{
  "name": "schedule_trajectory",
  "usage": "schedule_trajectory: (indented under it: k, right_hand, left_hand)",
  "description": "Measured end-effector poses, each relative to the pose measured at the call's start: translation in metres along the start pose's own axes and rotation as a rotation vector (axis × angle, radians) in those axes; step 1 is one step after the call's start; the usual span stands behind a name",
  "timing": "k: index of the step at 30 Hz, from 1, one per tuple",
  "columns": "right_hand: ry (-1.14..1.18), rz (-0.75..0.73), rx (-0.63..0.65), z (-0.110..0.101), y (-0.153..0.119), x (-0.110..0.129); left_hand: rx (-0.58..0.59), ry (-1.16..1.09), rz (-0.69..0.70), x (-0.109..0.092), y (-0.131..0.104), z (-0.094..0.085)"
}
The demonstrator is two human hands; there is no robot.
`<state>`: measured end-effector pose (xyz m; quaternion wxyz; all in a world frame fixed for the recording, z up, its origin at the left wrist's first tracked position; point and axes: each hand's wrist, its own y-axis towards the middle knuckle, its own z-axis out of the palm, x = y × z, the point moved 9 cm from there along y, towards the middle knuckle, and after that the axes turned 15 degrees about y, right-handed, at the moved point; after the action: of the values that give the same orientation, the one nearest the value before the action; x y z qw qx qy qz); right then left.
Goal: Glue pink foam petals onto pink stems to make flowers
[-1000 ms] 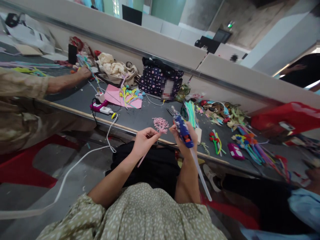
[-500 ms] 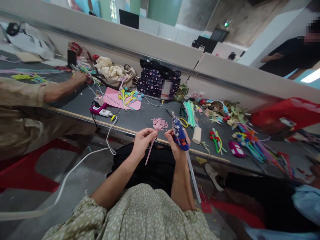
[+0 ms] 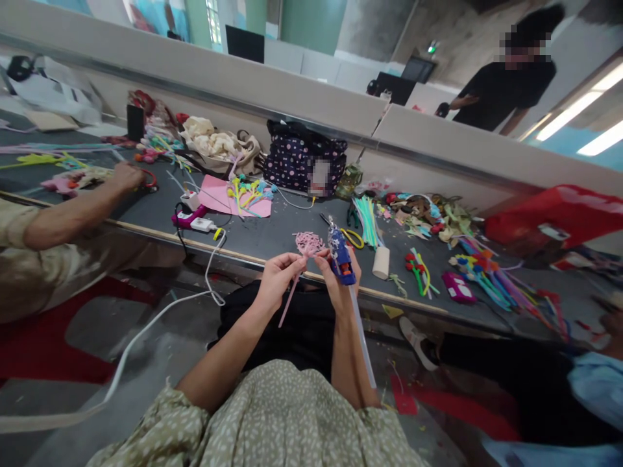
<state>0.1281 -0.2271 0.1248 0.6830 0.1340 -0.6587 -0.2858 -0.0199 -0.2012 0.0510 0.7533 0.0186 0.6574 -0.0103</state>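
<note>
Between the fingertips of my left hand (image 3: 278,280) is the pink stem (image 3: 289,299) of a pipe-cleaner piece, which slants down below the table edge. My right hand (image 3: 341,275) is closed around a blue glue gun (image 3: 342,257) with a clear glue stick (image 3: 363,337) trailing from its back. The thumb and finger of that hand reach to the pink piece just above my left fingertips. Beyond them lies a cluster of short pink bits (image 3: 308,242); whether it is joined to the stem I cannot tell.
Yellow-handled scissors (image 3: 354,239) and green pipe cleaners (image 3: 368,220) lie right of the glue gun. A pale cylinder (image 3: 381,263) stands near the edge. Pink paper (image 3: 214,194) holds coloured pieces. A white cable (image 3: 146,318) hangs left. A co-worker's hand (image 3: 127,176) is at far left.
My right hand and the glue gun have moved left, bringing the right fingertips to the pink piece. The co-worker's hand at left has drawn back, and a standing person has moved left.
</note>
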Motion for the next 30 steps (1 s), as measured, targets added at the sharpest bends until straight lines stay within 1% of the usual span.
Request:
schedule_trajectory:
  k: [5,13,20,23,27,30]
  right_hand:
    - [0.036,-0.007,-0.014,0.0,0.001,0.001]
    - [0.031,0.001,-0.012,-0.003,0.001,-0.008]
    - [0.008,-0.01,-0.031,-0.003,0.002,0.001]
    - [-0.009,-0.008,-0.06,-0.008,-0.001,0.003]
    - [-0.028,0.0,-0.077,-0.014,-0.005,0.0]
    - [-0.026,0.001,-0.076,-0.014,-0.007,-0.001]
  left_hand:
    - [0.014,0.016,-0.004,-0.004,-0.002,0.002]
    - [0.026,0.034,0.014,-0.004,-0.002,0.003]
    - [0.025,0.026,0.029,-0.005,-0.001,0.002]
    - [0.002,-0.016,0.008,-0.001,0.001,-0.001]
    - [-0.015,-0.104,-0.048,0.009,0.004,-0.003]
    - [-0.008,-0.112,-0.064,0.012,0.005,-0.002]
